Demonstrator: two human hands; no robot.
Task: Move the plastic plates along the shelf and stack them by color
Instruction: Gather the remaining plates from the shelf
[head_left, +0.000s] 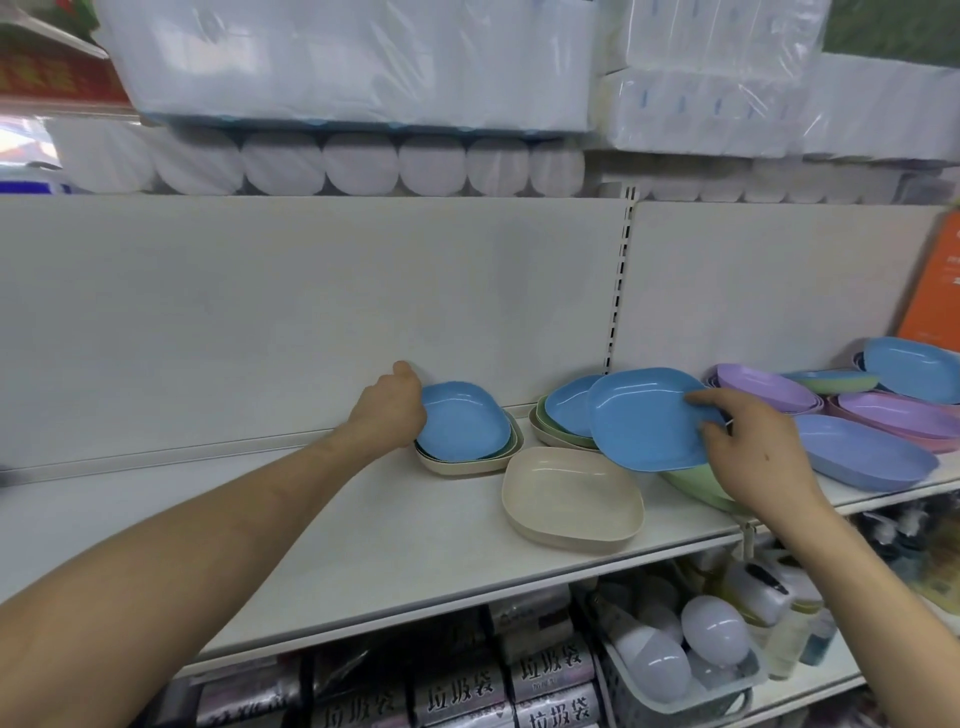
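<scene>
Two blues are in play here. Our right grip (753, 452) is clamped on the tilted blue plate (649, 415), thumb laid over the right rim and fingers tucked beneath, so the plate hangs clear of the shelf (363, 519) with its hollow turned up and towards us. Our left grip (387, 410) is curled round the left edge of the top blue plate (462, 423), which crowns the left stack (467, 462) at the back of the shelf. The fingers disappear behind that rim, so we judge it a hold, not just a touch.

Here is the relation that matters: the blue landing spot lies to the left of the carried plate and slightly farther back. Between them sit the middle stack (563, 415), itself topped in blue over green and cream, and the lone cream plate (571, 499) nearer the front edge. The carried plate overlaps the middle stack from our viewpoint, and its lower edge sits just above the cream plate and the green plate (693, 480) beside our wrist.

These plates are rounded squares with no real long axis, so turning counts for little. What counts is levelling the tilt before the plate nests. The left grip is the nearer one to the target and looks set to steady it. The right does the travelling, a leftward sweep high enough to clear the middle stack. Purple plates (763, 387) wait well off to the right.
</scene>
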